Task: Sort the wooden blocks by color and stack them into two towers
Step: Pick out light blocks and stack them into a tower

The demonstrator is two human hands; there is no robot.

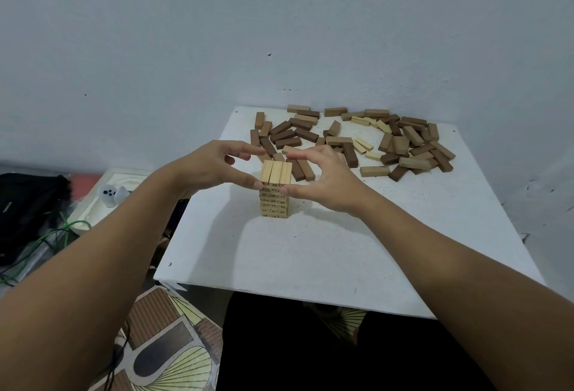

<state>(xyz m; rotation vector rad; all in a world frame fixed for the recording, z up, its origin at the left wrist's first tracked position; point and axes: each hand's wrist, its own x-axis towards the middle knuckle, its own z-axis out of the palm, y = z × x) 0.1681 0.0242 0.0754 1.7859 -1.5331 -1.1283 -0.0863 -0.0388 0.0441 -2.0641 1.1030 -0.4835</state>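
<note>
Both forearms reach in from the bottom corners and meet at the light tower (275,192), which stands on the white counter (310,251) toward its left-centre. The left hand (214,164) has its thumb against the tower's left side just under the top layer, with the other fingers (245,151) spread and arched over the far edge. The right hand (323,173) mirrors this: thumb touching the right side, remaining fingers curved above the top layer. Whether either hand squeezes or merely steadies cannot be determined.

Status: the light tower has several layers of three pale numbered blocks. The top layer appears complete and is probably being aligned. A few pale blocks (363,145) remain loose among the pile of brown blocks (413,142) at the far side of the counter.

Remaining: collect the leftover pale blocks. No brown tower exists yet, so roughly half of the task or more is outstanding.
</note>
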